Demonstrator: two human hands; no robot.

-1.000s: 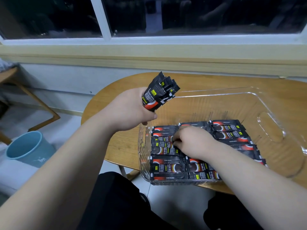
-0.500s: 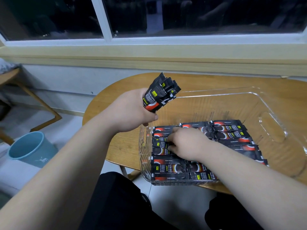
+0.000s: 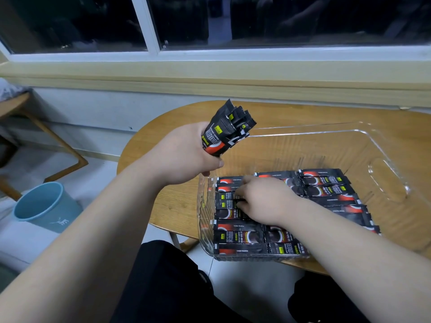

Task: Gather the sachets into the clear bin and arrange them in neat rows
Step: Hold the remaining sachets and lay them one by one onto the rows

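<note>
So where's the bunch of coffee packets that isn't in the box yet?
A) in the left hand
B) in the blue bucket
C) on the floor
A: the left hand grips the bunch of packets, held up above the table beside the clear box.

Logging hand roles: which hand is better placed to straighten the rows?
Likely right: the right hand pinches the black sachet rows inside the clear plastic bin; the left hand grips a sachet bundle.
</note>
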